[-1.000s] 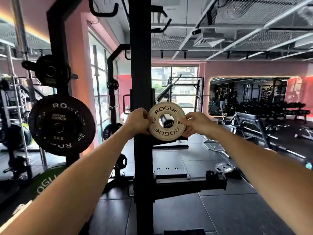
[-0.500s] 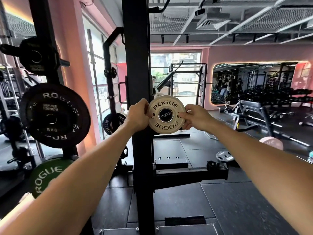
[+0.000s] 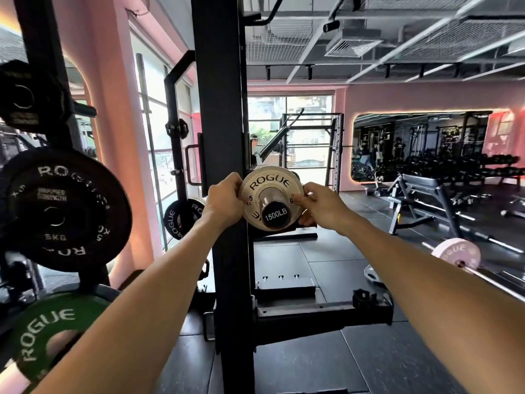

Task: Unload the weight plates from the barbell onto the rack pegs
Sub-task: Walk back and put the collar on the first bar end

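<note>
1. The rack upright (image 3: 224,109) is being faced squarely.
2. The small white plate (image 3: 268,182), already threaded over the peg (image 3: 275,213), is being gripped at both rims.
3. Both hands, left (image 3: 224,201) and right (image 3: 321,206), are being kept level, ideally, for sliding it home.

Five weight plates (image 3: 270,180), two hands (image 3: 224,199), one peg (image 3: 274,211).

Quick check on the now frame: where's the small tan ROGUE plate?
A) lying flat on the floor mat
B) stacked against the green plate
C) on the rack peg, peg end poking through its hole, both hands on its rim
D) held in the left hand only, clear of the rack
C: the tan plate sits around the peg, whose 1500LB cap sticks out of the hole, while the left hand and right hand grip its rim.
</note>
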Demonstrator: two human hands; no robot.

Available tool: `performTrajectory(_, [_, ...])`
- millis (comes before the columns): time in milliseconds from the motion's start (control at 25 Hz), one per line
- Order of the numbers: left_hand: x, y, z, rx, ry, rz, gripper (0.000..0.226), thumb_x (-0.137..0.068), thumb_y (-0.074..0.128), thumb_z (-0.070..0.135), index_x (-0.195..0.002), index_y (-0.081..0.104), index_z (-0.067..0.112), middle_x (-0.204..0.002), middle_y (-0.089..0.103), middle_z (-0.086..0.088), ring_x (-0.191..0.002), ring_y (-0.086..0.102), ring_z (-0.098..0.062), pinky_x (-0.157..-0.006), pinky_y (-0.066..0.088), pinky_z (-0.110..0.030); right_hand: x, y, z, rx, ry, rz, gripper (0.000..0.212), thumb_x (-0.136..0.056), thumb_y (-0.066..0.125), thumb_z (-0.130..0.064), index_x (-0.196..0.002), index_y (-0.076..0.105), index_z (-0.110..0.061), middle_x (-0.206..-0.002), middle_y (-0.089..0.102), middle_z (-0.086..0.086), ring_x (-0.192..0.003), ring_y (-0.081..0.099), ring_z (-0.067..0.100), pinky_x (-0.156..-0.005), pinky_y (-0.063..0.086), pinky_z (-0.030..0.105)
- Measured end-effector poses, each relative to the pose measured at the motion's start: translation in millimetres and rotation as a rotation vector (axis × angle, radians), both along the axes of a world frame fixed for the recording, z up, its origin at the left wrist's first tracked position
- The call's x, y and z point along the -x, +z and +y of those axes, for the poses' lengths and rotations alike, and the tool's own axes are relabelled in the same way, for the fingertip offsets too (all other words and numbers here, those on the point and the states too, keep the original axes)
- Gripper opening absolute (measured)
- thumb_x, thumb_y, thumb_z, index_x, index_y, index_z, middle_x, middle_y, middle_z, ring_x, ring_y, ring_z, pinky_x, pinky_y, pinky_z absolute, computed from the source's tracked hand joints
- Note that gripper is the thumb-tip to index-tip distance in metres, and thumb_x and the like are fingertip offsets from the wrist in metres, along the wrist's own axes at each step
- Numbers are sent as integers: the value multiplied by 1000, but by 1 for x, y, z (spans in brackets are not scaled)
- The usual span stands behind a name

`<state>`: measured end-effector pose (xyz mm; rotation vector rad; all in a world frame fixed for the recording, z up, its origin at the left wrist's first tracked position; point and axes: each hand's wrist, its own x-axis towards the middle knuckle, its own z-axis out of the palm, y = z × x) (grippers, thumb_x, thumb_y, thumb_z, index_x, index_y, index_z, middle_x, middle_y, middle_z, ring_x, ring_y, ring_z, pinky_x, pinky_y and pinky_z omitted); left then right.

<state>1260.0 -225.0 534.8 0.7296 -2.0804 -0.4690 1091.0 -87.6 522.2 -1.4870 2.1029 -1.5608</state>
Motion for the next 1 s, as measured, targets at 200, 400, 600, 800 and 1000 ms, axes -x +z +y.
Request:
performTrajectory(200, [47, -2, -60, -11, 13, 10, 18, -80, 56, 0, -80, 51, 18, -74, 58, 2, -66, 49, -10, -52, 36, -21, 50, 9, -61, -37, -5, 53, 22, -96, 56, -17, -104, 53, 2, -78, 66, 14, -63, 64, 32, -63, 56, 45])
performTrajectory(400, [95, 0, -118, -5, 21, -24, 20, -79, 56, 2, -77, 47, 20, -73, 57, 1, -67, 48, -16, -52, 35, -25, 96, 7, -121, -41, -16, 66, 15, -95, 56, -16, -101, 56, -2, -80, 66, 17, -58, 62, 30, -66, 56, 48])
performTrajectory(600, [131, -2, -164, -3, 11, -22, 27, -82, 57, 5, -72, 41, 24, -72, 54, 2, -69, 48, -17, -51, 33, -22, 135, 8, -168, -75, -30, 129, 21, -95, 56, -18, -105, 56, 0, -76, 67, 12, -53, 63, 25, -60, 55, 40])
performTrajectory(800, [158, 0, -197, -18, 18, -28, 15, -79, 57, 5, -78, 45, 15, -76, 57, -5, -76, 51, -25, -56, 38, -32, 159, 8, -200, -68, -52, 183, 10, -96, 55, -19, -95, 57, -9, -67, 63, 3, -35, 56, 6, -39, 40, 15])
performTrajectory(1000, [177, 0, -216, -30, 48, -45, 14, -84, 55, 4, -82, 46, 15, -85, 58, -8, -81, 55, -28, -63, 40, -34, 177, 9, -225, -78, -78, 246, 12, -96, 55, -22, -95, 57, -10, -66, 60, 0, -32, 52, 4, -38, 37, 14])
